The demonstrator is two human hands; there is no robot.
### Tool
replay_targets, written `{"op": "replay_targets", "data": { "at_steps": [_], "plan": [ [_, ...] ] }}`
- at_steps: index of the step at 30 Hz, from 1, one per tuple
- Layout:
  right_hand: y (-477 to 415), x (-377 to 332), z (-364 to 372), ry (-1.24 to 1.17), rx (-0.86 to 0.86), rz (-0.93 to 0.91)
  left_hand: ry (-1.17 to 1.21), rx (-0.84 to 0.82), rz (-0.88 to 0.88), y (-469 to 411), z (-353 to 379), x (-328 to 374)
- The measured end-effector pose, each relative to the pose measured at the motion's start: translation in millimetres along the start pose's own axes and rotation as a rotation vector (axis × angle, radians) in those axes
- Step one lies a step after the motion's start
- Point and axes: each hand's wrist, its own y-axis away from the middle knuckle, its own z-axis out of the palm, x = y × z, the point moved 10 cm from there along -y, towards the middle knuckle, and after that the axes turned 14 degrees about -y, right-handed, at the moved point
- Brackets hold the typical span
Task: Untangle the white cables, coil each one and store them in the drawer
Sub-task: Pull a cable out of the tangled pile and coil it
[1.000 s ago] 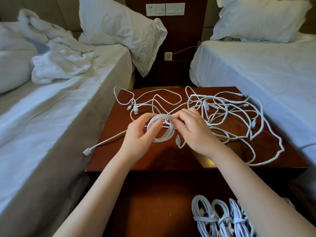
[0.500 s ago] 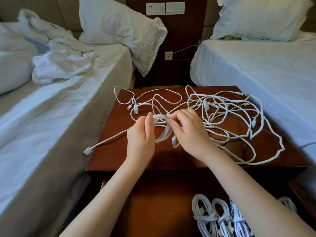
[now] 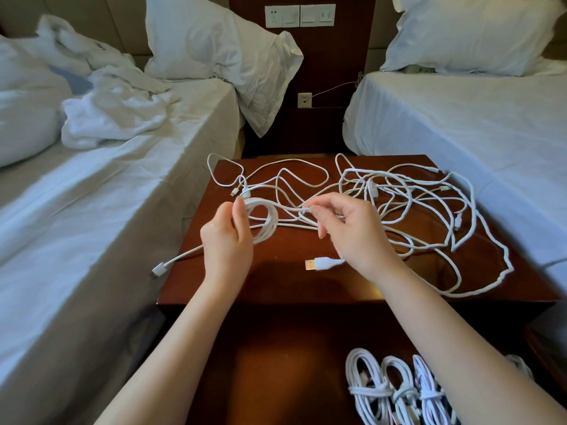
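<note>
Beds numbered two, a left bed [image 3: 92,225] and a right bed [image 3: 460,133], flanking one brown nightstand [image 3: 276,280]. Its open drawer [image 3: 276,363] held at least three tied bundles [image 3: 399,391]. One loose tangle [image 3: 429,204] covered the top. Left hand [image 3: 227,243] gripped one coil [image 3: 267,222]; right hand [image 3: 356,234] pinched a strand [image 3: 290,209] beside it.

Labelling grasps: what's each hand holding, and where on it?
Left hand grips the coiled cable at its left rim. Right hand pinches a cable strand just right of the coil.
</note>
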Motion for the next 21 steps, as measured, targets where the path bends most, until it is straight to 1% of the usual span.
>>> {"op": "replay_targets", "data": {
  "at_steps": [5,8,10,13,16,21],
  "plan": [
    [13.8,2.1,43.7,-0.078,-0.286,0.1,-0.07,0.068,-0.089,-7.9,-12.4,-14.6],
    [23.7,9.7,65.6,-0.015,-0.382,0.121,-0.055,0.115,-0.127,-11.3,-20.2,-19.0],
    [27.5,13.1,73.8,0.053,-0.408,0.087,-0.02,0.132,-0.152,-11.0,-22.6,-17.9],
    [28.8,20.2,77.9,0.043,-0.416,0.103,0.063,0.14,-0.206,-10.3,-23.6,-14.0],
    [26.6,26.2,77.7,0.05,-0.417,0.125,0.197,0.093,-0.246,-10.6,-22.4,-10.2],
    [17.6,35.3,61.7,-0.116,-0.378,0.22,0.406,-0.019,-0.3,-7.1,-14.4,3.6]
  ]
}}
